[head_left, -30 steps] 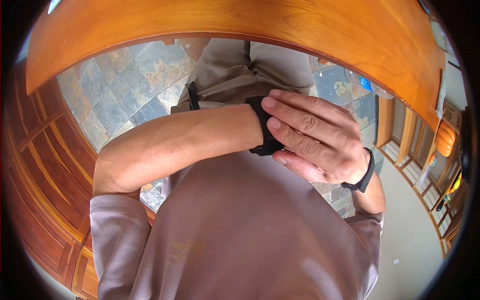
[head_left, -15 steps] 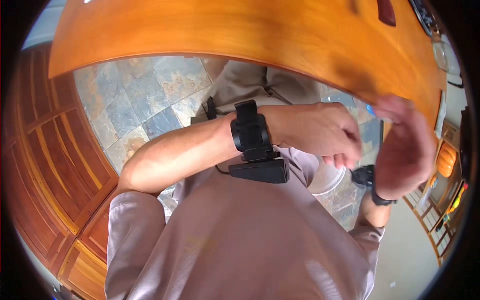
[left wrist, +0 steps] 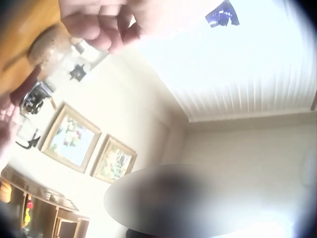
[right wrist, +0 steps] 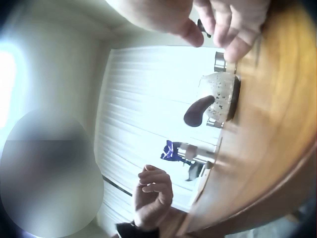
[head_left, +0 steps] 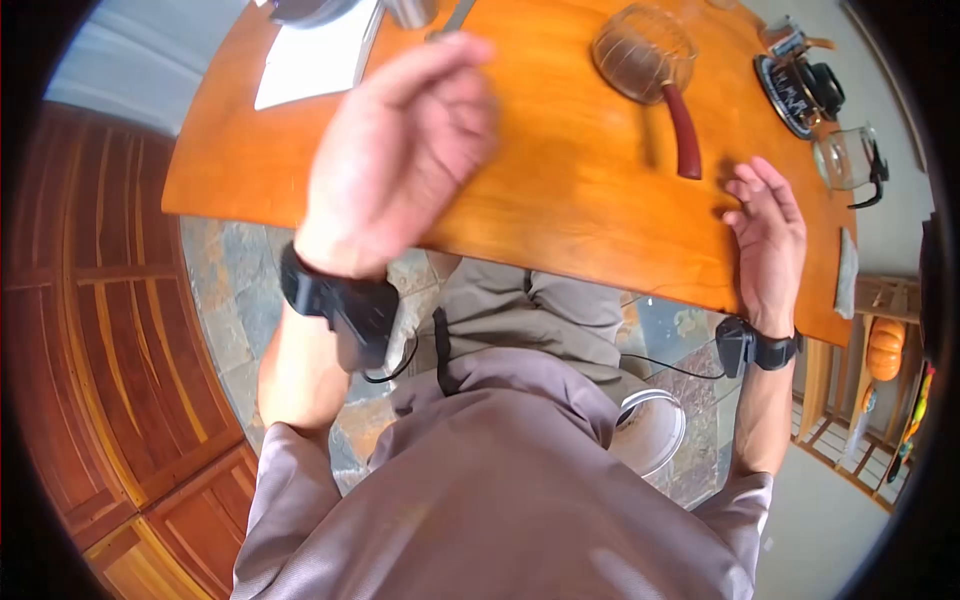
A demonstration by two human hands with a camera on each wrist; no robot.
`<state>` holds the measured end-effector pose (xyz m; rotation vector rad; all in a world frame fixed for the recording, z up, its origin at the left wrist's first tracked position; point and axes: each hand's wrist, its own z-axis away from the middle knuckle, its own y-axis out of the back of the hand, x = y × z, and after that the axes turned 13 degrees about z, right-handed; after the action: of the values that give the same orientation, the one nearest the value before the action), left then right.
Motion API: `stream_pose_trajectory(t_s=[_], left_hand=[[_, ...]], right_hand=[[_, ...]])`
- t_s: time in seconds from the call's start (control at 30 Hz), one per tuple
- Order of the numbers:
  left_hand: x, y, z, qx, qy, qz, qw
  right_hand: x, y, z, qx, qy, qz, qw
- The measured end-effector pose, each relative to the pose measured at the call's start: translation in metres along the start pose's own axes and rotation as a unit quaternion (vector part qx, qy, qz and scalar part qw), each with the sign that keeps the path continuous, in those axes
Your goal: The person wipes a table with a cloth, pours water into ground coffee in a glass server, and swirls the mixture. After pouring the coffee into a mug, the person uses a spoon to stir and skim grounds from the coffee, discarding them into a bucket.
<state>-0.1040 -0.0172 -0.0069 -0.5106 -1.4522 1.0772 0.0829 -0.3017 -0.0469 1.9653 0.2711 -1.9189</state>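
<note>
My left hand point(head_left: 400, 150) is raised over the left part of the wooden table point(head_left: 560, 220), fingers loosely curled and nothing in them. Over the table's right front part is my right hand point(head_left: 772, 235), also holding nothing, its fingers slightly bent. Nearest to the right hand lies the dark red handle point(head_left: 684, 135) of a round see-through pot point(head_left: 640, 60). In the right wrist view that pot point(right wrist: 220, 96) looks speckled, and its handle points toward the camera. A white sheet or booklet point(head_left: 315, 60) lies beyond the left hand, with a metal cylinder point(head_left: 410, 10) beside it.
At the right stand a glass carafe point(head_left: 845, 160) with a black handle and a dark round plate point(head_left: 780, 100) with white marks. A grey cloth point(head_left: 847, 270) lies at the right edge. Beyond is a shelf holding an orange pumpkin point(head_left: 884, 350). Wooden cabinets point(head_left: 130, 300) stand left.
The right hand first covered the left wrist, then came away to the right. Both arms have since parted and reached forward over the table, and more of the tabletop has come into view.
</note>
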Motion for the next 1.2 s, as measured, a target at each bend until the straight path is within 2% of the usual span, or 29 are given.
stream_pose_trajectory(t_s=[0.03,0.07,0.13,0.2,0.27,0.33,0.4,0.47,0.53,0.57,0.63,0.77,0.93,1.0,1.07,1.2], left_hand=[[0.01,0.014,-0.011,-0.018,-0.005,0.051,0.999],[0.012,0.022,-0.02,-0.035,-0.009,0.102,0.994],[0.008,0.025,-0.031,-0.029,0.009,0.082,0.996],[0.001,0.026,-0.046,-0.023,0.025,0.062,0.998],[-0.015,0.021,-0.065,0.013,0.048,-0.014,0.999],[-0.026,0.016,-0.086,0.017,0.032,-0.056,0.998],[-0.029,0.011,-0.106,0.037,-0.015,-0.17,0.985],[-0.03,0.014,-0.123,0.018,-0.019,-0.194,0.981],[-0.031,0.012,-0.127,-0.009,0.016,-0.309,0.951],[-0.029,0.013,-0.126,-0.003,0.016,-0.309,0.951],[-0.023,0.018,-0.124,-0.041,0.045,-0.265,0.962],[-0.017,0.026,-0.128,-0.043,0.06,-0.207,0.976],[-0.013,0.029,-0.13,-0.051,0.094,-0.115,0.988],[-0.012,0.029,-0.13,-0.038,0.091,-0.099,0.99],[-0.011,0.028,-0.128,-0.027,0.093,-0.084,0.992],[-0.011,0.027,-0.13,-0.025,0.098,-0.104,0.989]], right_hand=[[-0.005,-0.002,-0.002,-0.007,-0.009,0.079,0.997],[-0.009,-0.002,-0.006,0.0,-0.002,0.079,0.997],[-0.017,-0.003,-0.013,-0.118,-0.062,0.145,0.981],[-0.027,-0.018,-0.015,-0.125,-0.06,0.154,0.978],[-0.036,-0.032,-0.018,-0.199,-0.084,0.15,0.965],[-0.033,-0.046,-0.025,-0.214,-0.094,0.149,0.961],[-0.039,-0.058,-0.031,-0.207,-0.097,0.15,0.962],[-0.029,-0.059,-0.045,-0.281,-0.087,0.13,0.947],[-0.034,-0.055,-0.051,-0.285,-0.108,0.125,0.944],[-0.033,-0.05,-0.054,-0.276,-0.116,0.093,0.95],[-0.031,-0.042,-0.059,-0.252,-0.137,0.041,0.957],[-0.017,-0.037,-0.065,-0.274,-0.109,0.065,0.953],[-0.03,-0.042,-0.077,-0.25,-0.148,0.032,0.956],[-0.014,-0.024,-0.079,-0.286,-0.076,0.039,0.954],[-0.013,-0.023,-0.08,-0.32,-0.072,0.025,0.944],[-0.02,-0.03,-0.078,-0.253,-0.129,0.001,0.959]])
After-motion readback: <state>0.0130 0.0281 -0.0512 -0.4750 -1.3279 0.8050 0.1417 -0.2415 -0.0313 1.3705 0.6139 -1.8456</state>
